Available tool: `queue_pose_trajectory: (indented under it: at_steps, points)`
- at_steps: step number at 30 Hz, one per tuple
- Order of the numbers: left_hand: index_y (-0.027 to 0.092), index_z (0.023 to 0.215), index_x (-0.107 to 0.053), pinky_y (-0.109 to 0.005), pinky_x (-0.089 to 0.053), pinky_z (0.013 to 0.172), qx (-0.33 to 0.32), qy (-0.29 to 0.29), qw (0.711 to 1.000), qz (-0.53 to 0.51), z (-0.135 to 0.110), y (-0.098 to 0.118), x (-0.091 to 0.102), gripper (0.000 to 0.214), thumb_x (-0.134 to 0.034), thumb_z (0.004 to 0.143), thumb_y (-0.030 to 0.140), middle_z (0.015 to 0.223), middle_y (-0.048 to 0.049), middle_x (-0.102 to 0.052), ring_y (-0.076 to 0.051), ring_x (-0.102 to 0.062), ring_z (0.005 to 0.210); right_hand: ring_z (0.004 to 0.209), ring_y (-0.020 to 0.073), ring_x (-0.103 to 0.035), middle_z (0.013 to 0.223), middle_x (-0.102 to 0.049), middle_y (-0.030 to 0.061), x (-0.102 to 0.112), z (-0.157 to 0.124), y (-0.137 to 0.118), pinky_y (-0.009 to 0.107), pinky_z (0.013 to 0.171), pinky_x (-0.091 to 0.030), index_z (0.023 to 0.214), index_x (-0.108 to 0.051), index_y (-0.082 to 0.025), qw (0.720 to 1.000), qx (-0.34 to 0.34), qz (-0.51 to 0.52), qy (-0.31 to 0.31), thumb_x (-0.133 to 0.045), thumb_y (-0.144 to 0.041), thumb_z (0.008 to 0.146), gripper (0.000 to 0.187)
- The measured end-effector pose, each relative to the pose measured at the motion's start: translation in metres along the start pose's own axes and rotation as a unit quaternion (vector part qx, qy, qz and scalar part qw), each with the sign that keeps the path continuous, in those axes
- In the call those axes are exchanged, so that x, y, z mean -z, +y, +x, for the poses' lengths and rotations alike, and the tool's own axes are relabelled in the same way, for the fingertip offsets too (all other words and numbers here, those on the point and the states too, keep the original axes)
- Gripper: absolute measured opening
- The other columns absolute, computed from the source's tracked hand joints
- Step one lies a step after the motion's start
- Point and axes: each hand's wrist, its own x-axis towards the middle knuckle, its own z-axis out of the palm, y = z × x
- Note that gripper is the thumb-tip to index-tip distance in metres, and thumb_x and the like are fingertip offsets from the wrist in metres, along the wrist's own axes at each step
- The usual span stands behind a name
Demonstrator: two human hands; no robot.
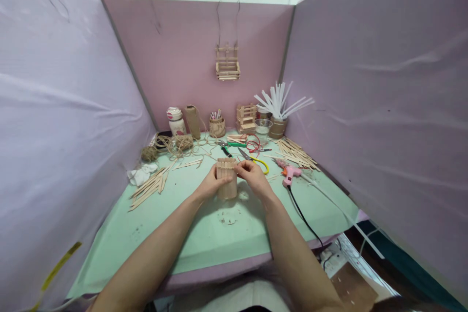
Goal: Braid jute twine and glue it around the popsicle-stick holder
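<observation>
Left hand (212, 184) is gripping the side of a round stick holder (227, 179) standing mid-bench on the green mat (204, 234), right hand (251, 175) is pinching thin twine at its scalloped rim; judgement: slack twine could slip off the smooth wooden slats, unevenly wrapped.

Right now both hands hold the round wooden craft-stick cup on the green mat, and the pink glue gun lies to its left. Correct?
Not quite. The head view shows the pink glue gun lying to the right of the round wooden craft-stick cup, not the left. The left hand and right hand do hold the cup over the green mat.
</observation>
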Motion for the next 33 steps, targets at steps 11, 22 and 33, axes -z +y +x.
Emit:
queue_pose_trajectory:
  at_steps: [11,22,33]
  points:
    - [0.016,0.116,-0.05,-0.038,-0.044,0.088,-0.011,-0.005,0.999,-0.036,-0.002,0.012,0.0,0.067,-0.08,0.059,0.035,0.12,-0.013,-0.059,-0.027,-0.056,0.106,0.068,0.0127,-0.051,0.069,-0.057,-0.001,-0.002,-0.004,-0.009,0.029,0.071,-0.044,0.07,-0.061,-0.019,1.0,0.019,-0.002,-0.007,-0.07,-0.045,0.068,0.028]
    - [0.018,0.112,-0.051,-0.036,-0.045,0.086,-0.011,0.003,1.0,-0.023,-0.001,0.008,0.002,0.062,-0.08,0.059,0.033,0.115,-0.0103,-0.06,-0.026,-0.057,0.104,0.065,0.0128,-0.048,0.068,-0.056,-0.0009,-0.006,-0.005,-0.009,0.027,0.064,-0.041,0.071,-0.061,-0.019,0.998,0.04,-0.018,0.039,-0.068,-0.051,0.067,0.033]
    - [0.015,0.115,-0.056,-0.042,-0.045,0.086,0.066,-0.08,0.989,-0.105,-0.007,0.015,0.006,0.069,-0.081,0.055,0.039,0.11,-0.0139,-0.065,-0.032,-0.059,0.102,0.101,0.018,-0.054,0.107,-0.06,0.0042,-0.012,-0.007,-0.002,0.031,0.09,-0.042,0.104,-0.056,-0.022,0.998,0.033,0.039,0.041,-0.074,-0.042,0.065,0.048]
